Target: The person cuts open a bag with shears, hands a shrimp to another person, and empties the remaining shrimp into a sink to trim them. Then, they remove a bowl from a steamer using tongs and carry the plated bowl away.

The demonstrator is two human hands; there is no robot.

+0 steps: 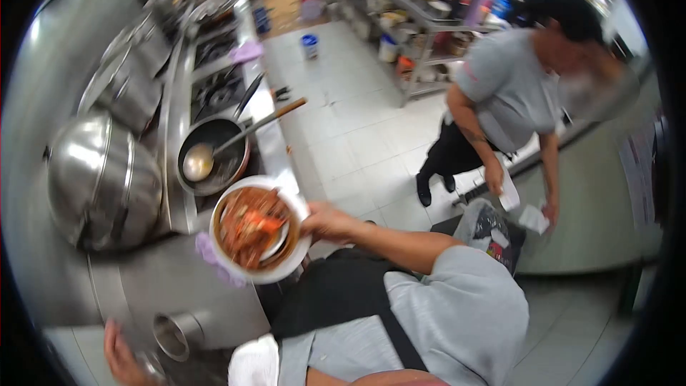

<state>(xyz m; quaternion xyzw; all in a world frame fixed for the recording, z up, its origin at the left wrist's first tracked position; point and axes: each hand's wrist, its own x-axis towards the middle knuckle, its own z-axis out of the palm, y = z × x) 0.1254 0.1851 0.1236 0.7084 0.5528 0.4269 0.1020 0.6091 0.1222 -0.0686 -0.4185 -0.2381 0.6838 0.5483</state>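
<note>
My right hand point(331, 221) grips the rim of a white bowl point(299, 251), thumb and fingers closed at its side. Reddish-brown food in sauce point(250, 225) and part of a spoon point(277, 243) show in the bowl. It is over the edge of the steel counter point(236, 297), overlapping a purple cloth point(218, 261). At the lower left is my left hand point(121, 356), blurred, its fingers stretched out. Beside it are a shiny round metal piece point(151, 366) and a steel cylindrical container point(175, 334).
A black frying pan point(229, 129) with a wooden-handled ladle point(246, 132) stands on the stove point(214, 96). A large domed steel pot point(103, 179) is on the left. To my right, a person point(504, 93) bends over, holding white paper near a bag point(486, 229). Shelves point(429, 18) stand behind.
</note>
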